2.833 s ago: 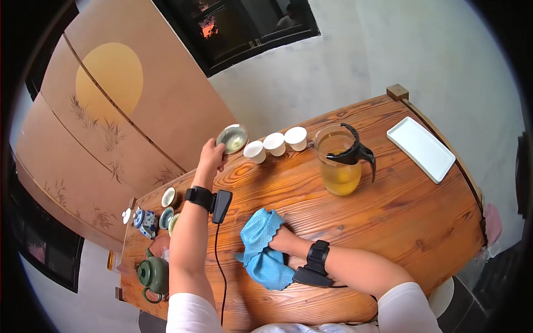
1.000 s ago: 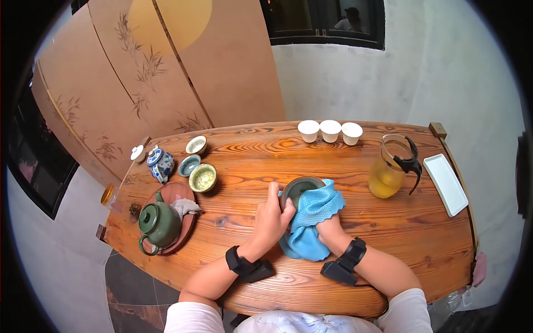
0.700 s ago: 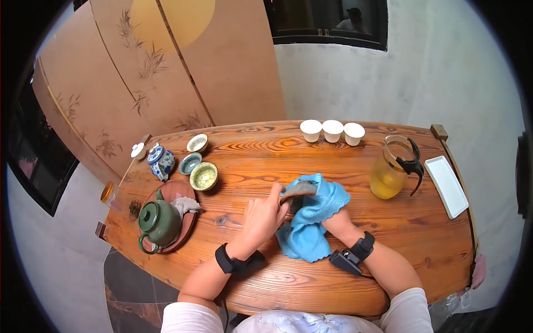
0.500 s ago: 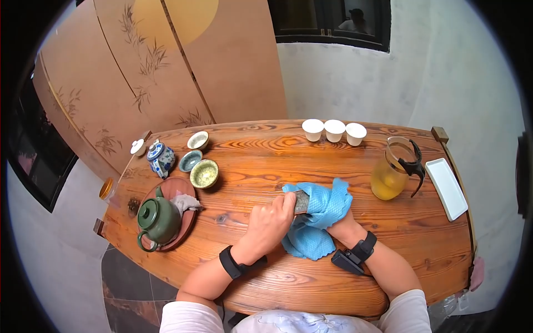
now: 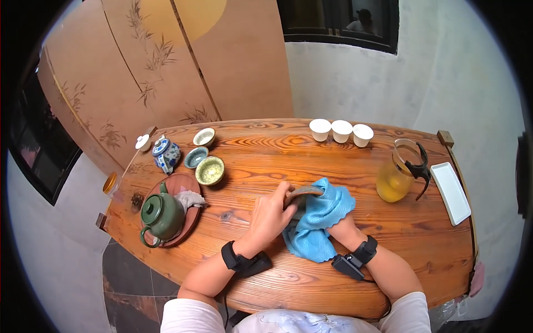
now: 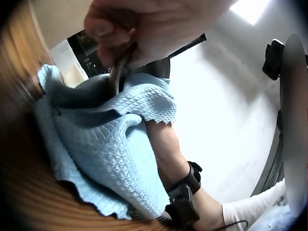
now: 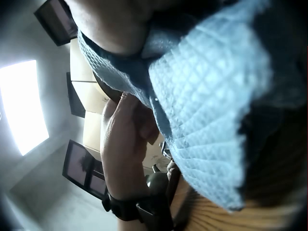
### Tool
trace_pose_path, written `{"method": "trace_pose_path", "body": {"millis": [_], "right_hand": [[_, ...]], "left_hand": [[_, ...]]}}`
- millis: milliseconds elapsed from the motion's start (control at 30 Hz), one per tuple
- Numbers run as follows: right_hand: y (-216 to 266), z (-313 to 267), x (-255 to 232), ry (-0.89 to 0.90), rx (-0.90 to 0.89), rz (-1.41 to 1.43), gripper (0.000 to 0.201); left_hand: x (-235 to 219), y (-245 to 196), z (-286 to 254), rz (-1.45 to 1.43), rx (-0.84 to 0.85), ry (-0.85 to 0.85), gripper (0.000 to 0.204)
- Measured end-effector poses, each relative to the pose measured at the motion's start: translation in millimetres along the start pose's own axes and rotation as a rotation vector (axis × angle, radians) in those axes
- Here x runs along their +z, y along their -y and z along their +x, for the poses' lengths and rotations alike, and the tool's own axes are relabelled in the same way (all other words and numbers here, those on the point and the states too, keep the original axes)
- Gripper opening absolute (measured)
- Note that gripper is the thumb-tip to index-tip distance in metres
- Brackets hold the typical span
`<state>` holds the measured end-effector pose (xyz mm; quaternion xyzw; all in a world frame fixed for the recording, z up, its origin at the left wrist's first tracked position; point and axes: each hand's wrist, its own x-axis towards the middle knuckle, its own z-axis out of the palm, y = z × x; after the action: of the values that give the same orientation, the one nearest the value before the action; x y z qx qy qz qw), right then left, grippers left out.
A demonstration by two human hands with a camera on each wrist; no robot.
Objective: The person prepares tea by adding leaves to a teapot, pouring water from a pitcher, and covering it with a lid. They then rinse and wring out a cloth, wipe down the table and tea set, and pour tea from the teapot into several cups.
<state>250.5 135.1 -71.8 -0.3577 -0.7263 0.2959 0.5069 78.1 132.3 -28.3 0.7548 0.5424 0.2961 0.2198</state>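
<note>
A grey-green bowl (image 5: 304, 191) with a brown rim is tilted above the front middle of the table. My left hand (image 5: 269, 215) grips its left side, thumb and fingers at the rim, also visible in the left wrist view. My right hand (image 5: 345, 228) holds a light blue textured cloth (image 5: 311, 243) against the bowl's right side, with a fold over the rim. Most of the right hand's fingers are hidden under the cloth. In the right wrist view, the cloth (image 7: 202, 96) fills much of the picture, with the left hand (image 7: 126, 139) behind it.
On the left, a green teapot (image 5: 162, 215) stands on a reddish tray (image 5: 191, 225). A blue-and-white teapot (image 5: 165, 155) and three small bowls (image 5: 210, 171) sit behind. Three white cups (image 5: 341, 131) line the far edge. A glass pitcher (image 5: 394, 180) and a white tray (image 5: 450, 193) stand right.
The left hand has brought the bowl from near the white cups at the far edge to the cloth in front. Since then the bowl has tipped and turned within the cloth.
</note>
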Motion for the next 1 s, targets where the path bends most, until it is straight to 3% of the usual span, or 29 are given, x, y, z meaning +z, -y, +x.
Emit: {"method": "trace_pose_path", "body": {"millis": [67,133,267,333,400,533,600,667,733,833,867,1000], "right_hand": [[2.4,0.3,-0.2,-0.018,-0.004,-0.015,0.028],[-3.5,-1.0,0.2,-0.071,-0.106,-0.079,0.028],[-23.8,-11.5,21.4,-0.103,-0.034,0.041,0.026],[-27.4,-14.1,30.9,-0.043,0.312,0.366,0.021],[-29.5,-12.4,28.7,-0.009,0.377,0.468,0.016],[-27.4,-7.0,22.1,0.054,0.539,0.683,0.013],[-27.1,-8.6,22.6,0.074,0.592,0.757,0.012],[-32.4,-19.9,31.5,0.103,0.433,0.585,0.013],[-37.7,-26.7,34.2,0.101,0.451,0.631,0.014],[-41.0,-25.3,28.2,0.091,0.59,0.911,0.02],[-47.9,-26.7,27.8,0.086,0.587,0.913,0.02],[-66.3,-33.3,29.0,0.188,0.503,1.056,0.02]], "left_hand": [[0.8,1.6,-1.5,0.119,0.307,-0.184,0.025],[3.4,-2.1,-2.8,0.178,0.299,-0.199,0.028],[9.8,3.9,4.8,0.138,0.321,-0.292,0.022],[12.8,10.9,12.0,0.055,0.29,-0.297,0.02],[14.3,16.3,17.1,0.013,0.184,-0.229,0.019],[14.4,23.6,37.1,0.019,0.189,-0.191,0.019],[8.7,33.7,58.3,0.121,0.096,-0.294,0.021],[3.9,91.9,105.0,0.112,0.287,-0.489,0.019],[-23.5,96.7,130.7,-0.249,-0.366,-0.251,0.016],[-40.7,127.2,158.0,-0.443,-0.587,-0.294,0.014],[-43.9,140.4,165.8,-0.449,-0.649,-0.251,0.018],[-41.7,160.1,173.6,-0.586,-0.712,-0.375,0.023]]}}
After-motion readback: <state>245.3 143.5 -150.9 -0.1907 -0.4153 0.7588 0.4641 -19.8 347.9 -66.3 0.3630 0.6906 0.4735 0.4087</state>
